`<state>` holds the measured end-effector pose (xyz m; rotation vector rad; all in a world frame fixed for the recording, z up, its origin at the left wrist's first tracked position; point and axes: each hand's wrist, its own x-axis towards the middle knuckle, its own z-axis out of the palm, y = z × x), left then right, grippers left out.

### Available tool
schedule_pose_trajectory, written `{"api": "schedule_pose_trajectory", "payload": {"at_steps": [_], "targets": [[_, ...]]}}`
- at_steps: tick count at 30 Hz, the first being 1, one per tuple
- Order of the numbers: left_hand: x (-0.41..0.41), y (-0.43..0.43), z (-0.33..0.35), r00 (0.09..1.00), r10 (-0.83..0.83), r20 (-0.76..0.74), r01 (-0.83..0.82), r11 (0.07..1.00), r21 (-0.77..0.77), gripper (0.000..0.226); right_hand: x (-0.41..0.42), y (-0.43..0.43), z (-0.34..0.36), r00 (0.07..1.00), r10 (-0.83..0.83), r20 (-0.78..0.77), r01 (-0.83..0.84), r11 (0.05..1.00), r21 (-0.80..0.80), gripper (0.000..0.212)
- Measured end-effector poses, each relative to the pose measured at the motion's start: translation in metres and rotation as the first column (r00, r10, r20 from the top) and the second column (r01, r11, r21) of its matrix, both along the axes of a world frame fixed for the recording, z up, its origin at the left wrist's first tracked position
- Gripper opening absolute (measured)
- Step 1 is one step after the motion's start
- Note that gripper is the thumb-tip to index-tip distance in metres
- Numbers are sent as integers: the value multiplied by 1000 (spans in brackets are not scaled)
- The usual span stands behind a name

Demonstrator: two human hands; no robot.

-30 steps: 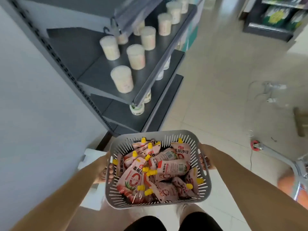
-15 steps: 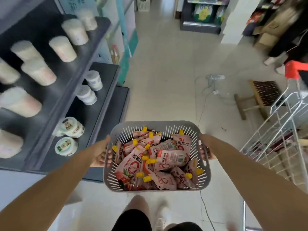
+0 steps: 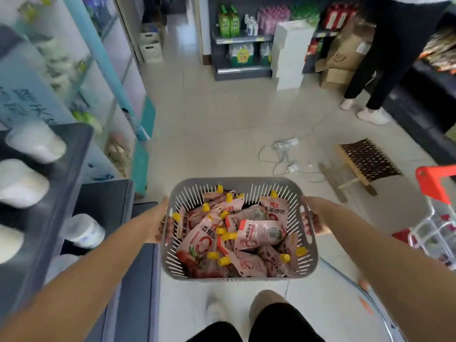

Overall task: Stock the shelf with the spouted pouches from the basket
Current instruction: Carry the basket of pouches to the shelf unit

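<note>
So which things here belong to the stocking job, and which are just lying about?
Job:
- grey basket, held at its sides by left hand and right hand
- spouted pouches inside it
- dark shelf at left

Lying about:
- power strip and cables
- wooden stool
- shopping cart
- cardboard boxes

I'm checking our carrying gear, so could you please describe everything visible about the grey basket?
The grey basket looks like moulded plastic, rectangular with rounded corners, slotted walls and cut-out side handles. It is held level at waist height above the tiled floor, the left hand and right hand each gripping a handle. Inside lie heaped pink spouted pouches with yellow caps.
</note>
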<state>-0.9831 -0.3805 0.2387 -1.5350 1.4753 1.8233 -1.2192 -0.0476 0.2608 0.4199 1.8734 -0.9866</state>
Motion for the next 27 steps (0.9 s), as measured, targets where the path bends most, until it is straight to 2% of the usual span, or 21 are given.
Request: {"api": "schedule_pose_trajectory", "payload": {"at_steps": [5, 9, 19, 27], "targets": [[-124, -69, 24, 999, -19, 27, 21, 997, -77, 78, -99, -57, 15, 996, -88, 18, 89, 996, -32, 48], [-225, -115, 30, 997, -66, 43, 71, 988, -136, 78, -198, -105, 12, 997, -74, 32, 75, 996, -38, 42], [-465, -222, 52, 999, -38, 2, 38, 997, -67, 84, -444, -219, 37, 999, -29, 18, 30, 999, -21, 41], [-686, -331, 54, 983, -181, -27, 180, 982, -58, 81, -644, -316, 51, 991, -115, -68, 114, 993, -27, 49]]}}
